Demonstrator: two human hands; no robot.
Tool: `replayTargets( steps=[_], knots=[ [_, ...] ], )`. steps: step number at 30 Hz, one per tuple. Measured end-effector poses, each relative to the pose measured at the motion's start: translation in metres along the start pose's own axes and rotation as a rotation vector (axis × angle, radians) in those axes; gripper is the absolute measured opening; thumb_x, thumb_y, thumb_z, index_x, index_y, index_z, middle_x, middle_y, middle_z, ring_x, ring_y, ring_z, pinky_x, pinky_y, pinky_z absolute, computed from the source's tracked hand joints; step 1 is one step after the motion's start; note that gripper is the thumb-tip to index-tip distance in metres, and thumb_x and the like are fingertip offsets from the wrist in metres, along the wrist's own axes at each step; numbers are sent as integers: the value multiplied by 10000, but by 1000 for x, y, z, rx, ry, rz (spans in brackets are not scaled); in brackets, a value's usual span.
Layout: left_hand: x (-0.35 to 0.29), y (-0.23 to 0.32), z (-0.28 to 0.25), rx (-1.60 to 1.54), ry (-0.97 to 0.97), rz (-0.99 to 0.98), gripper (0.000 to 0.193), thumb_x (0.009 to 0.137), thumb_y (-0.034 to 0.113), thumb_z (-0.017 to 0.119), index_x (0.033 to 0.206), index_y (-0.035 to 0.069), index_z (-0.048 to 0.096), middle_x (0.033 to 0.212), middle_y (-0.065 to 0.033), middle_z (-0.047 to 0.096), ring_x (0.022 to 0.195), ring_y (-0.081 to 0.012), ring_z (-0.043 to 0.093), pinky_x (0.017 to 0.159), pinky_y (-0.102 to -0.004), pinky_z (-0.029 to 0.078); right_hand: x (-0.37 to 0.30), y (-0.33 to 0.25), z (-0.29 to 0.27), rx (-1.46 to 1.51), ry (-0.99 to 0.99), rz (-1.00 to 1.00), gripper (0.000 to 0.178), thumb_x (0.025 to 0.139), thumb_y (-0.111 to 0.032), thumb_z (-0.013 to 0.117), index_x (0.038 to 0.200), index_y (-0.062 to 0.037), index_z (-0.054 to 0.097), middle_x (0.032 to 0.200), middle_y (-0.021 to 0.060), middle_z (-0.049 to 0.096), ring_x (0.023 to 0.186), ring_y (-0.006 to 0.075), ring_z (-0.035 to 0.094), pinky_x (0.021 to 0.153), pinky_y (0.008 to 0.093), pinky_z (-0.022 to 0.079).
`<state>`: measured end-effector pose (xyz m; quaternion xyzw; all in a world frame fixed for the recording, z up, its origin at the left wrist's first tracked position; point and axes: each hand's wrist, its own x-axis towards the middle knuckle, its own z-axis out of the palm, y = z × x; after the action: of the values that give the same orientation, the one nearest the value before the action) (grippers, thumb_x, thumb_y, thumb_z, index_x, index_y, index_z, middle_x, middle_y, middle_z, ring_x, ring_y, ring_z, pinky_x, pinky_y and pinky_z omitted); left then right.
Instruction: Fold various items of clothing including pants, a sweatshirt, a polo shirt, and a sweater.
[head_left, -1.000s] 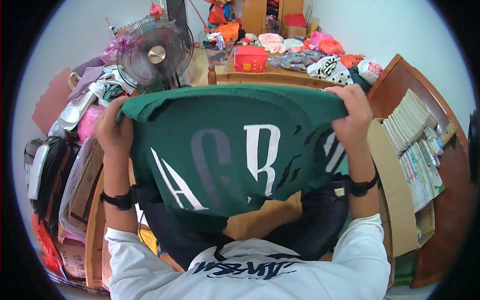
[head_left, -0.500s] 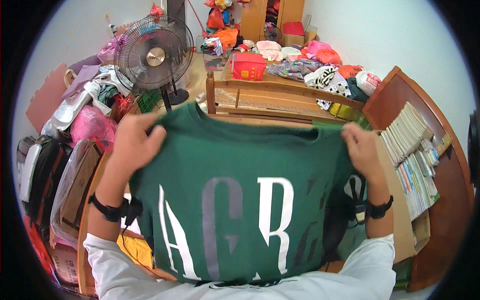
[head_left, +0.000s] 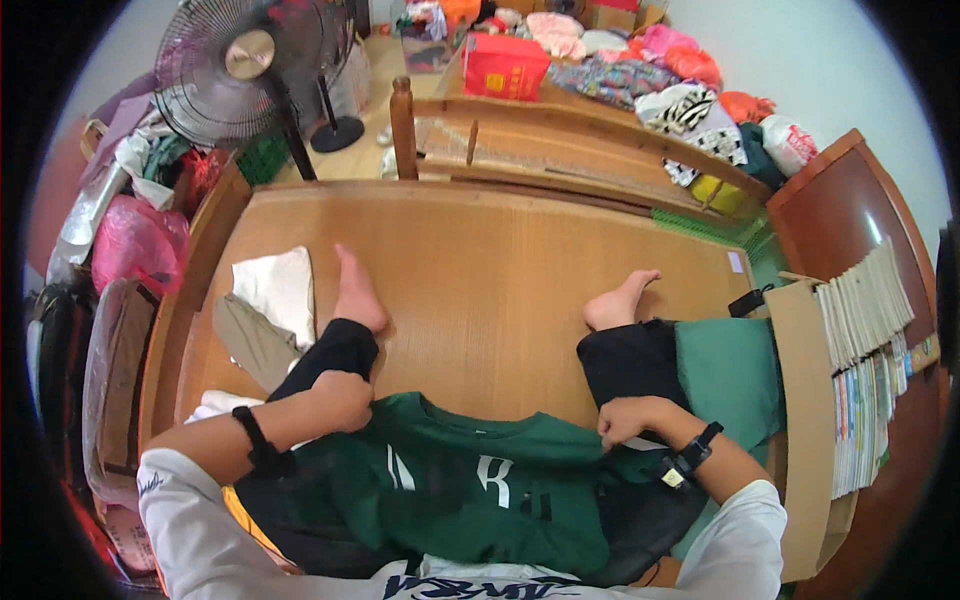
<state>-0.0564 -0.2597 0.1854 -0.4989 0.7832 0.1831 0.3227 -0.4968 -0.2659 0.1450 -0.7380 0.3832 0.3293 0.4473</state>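
Green shirt (head_left: 450, 515): over your lap, neckline away from you.
Left hand (head_left: 343, 402): your fingers pinch one shoulder.
Right hand (head_left: 634, 420): your fingers pinch the other.
Cardboard box (head_left: 801, 390): at your right, holding rows of books (head_left: 862, 420).
Red box (head_left: 503, 68): contents hidden.

Green shirt (head_left: 440, 520): tall white capitals across chest, darker ones beside (partly lost in folds). White shirt (head_left: 230, 545), worn: bold black lettering. Red bag (head_left: 503, 68), left edge of far bed (head_left: 560, 126): yellow print. White bag (head_left: 790, 145), right edge: red print, illegible.
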Motion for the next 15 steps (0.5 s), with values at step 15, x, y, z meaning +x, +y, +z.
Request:
replayTargets(
  steps=[15],
  knots=[
    [207, -38, -52, -709, 838, -164, 557, 851, 268, 526, 1309, 29, 318, 1110, -288, 521, 1097, -426, 480, 988, -463, 340, 83, 108, -124, 25, 1296, 489, 617, 683, -267, 666, 1158, 38, 416, 1145, 256, 414, 1086, 372, 394, 906, 446, 332]
  ],
)
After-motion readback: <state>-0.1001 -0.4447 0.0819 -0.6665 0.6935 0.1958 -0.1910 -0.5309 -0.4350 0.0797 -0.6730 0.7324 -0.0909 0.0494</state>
